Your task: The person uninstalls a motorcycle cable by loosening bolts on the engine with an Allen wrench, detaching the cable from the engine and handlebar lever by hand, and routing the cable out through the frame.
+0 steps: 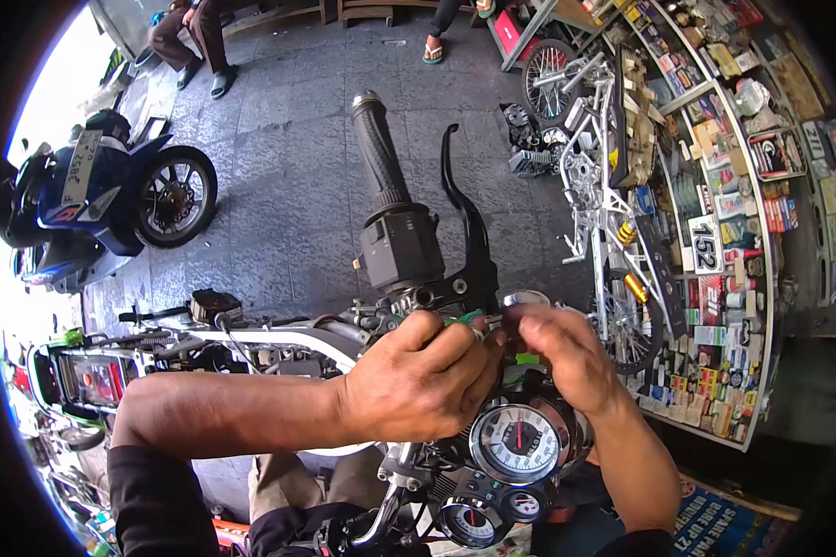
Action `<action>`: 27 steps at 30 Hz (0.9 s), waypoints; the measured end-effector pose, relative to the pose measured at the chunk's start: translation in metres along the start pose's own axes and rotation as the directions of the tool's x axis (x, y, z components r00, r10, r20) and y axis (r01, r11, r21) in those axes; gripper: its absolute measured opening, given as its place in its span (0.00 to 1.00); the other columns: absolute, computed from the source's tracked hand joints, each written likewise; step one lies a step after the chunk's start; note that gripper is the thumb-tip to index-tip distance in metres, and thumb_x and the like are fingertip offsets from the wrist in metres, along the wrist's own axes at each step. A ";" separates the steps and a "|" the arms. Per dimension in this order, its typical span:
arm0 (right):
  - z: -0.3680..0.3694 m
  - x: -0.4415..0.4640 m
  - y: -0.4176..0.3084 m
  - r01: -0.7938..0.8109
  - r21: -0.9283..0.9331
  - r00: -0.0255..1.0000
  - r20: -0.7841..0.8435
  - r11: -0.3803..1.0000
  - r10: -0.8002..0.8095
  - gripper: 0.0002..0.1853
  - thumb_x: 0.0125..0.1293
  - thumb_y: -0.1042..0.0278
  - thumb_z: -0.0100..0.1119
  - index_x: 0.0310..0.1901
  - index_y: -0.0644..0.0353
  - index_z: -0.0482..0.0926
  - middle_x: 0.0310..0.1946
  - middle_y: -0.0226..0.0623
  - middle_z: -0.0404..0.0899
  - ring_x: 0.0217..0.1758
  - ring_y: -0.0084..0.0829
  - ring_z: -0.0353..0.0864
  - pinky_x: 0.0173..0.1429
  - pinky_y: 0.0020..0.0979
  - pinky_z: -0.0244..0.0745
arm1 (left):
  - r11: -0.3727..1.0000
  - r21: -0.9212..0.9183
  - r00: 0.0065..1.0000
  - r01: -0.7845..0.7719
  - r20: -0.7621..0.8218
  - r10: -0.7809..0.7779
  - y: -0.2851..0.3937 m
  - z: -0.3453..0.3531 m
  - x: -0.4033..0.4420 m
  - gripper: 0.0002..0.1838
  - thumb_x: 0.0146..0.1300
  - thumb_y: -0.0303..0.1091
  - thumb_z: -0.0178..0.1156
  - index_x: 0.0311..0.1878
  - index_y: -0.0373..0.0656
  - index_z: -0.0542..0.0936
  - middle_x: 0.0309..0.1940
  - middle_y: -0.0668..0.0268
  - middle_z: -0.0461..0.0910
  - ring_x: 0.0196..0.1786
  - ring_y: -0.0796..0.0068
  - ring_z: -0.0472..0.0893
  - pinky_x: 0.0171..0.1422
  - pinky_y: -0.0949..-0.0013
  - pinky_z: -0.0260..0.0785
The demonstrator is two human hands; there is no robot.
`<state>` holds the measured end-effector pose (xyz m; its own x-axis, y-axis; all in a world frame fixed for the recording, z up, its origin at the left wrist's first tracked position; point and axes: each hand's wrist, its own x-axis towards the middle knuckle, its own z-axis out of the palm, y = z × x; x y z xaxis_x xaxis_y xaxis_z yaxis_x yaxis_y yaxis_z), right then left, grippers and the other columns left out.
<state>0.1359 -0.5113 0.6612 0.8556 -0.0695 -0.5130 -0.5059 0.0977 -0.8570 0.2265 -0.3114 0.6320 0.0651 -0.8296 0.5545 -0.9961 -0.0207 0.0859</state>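
Observation:
My left hand is closed, its fingers curled in just below the brake lever's mount. A bit of green shows at its fingertips, but what it grips is mostly hidden. Close beside it, my right hand has its fingers loosely stretched toward the left fingertips, slightly blurred, with no held thing visible. Above both hands are a black switch housing, a ribbed handlebar grip and a black brake lever. A round speedometer sits under my hands, with smaller gauges below it.
The white frame of the motorcycle stretches left beneath my left arm. A blue scooter stands on the dark tiled floor. To the right are a bare silver bike frame and a stocked display case. People's legs show at the back.

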 end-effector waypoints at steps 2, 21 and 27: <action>-0.004 0.000 0.007 -0.084 -0.056 0.993 0.074 0.995 0.088 0.23 0.75 0.49 0.47 0.45 0.64 0.82 0.38 0.29 0.80 0.44 0.19 0.75 0.53 0.24 0.68 | 1.000 0.019 0.999 -0.012 0.046 0.011 -0.001 -0.007 0.002 0.23 0.44 0.35 0.62 0.44 0.31 0.84 0.32 0.71 0.75 0.39 0.76 0.70 0.37 0.71 0.59; -0.007 0.012 0.019 0.079 0.177 0.996 -0.065 0.981 -0.068 0.12 0.66 0.70 0.49 0.45 0.64 0.81 0.38 0.33 0.82 0.41 0.21 0.79 0.46 0.25 0.73 | 0.998 -0.053 0.984 0.042 0.178 -0.032 -0.001 -0.024 0.011 0.26 0.46 0.31 0.65 0.52 0.33 0.83 0.31 0.71 0.72 0.35 0.76 0.72 0.36 0.70 0.62; -0.009 0.014 0.034 0.097 0.089 0.995 -0.010 0.991 -0.097 0.12 0.65 0.71 0.50 0.41 0.67 0.82 0.31 0.35 0.82 0.34 0.21 0.79 0.43 0.26 0.74 | 0.991 -0.095 0.947 0.094 0.317 -0.059 -0.031 -0.043 0.070 0.23 0.44 0.21 0.69 0.48 0.42 0.85 0.30 0.66 0.76 0.36 0.67 0.77 0.41 0.61 0.71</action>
<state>0.1292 -0.5176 0.6243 0.8994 -0.0885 -0.4281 -0.4085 0.1784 -0.8952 0.2641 -0.3452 0.7037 0.1015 -0.9609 0.2575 -0.9753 -0.0451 0.2161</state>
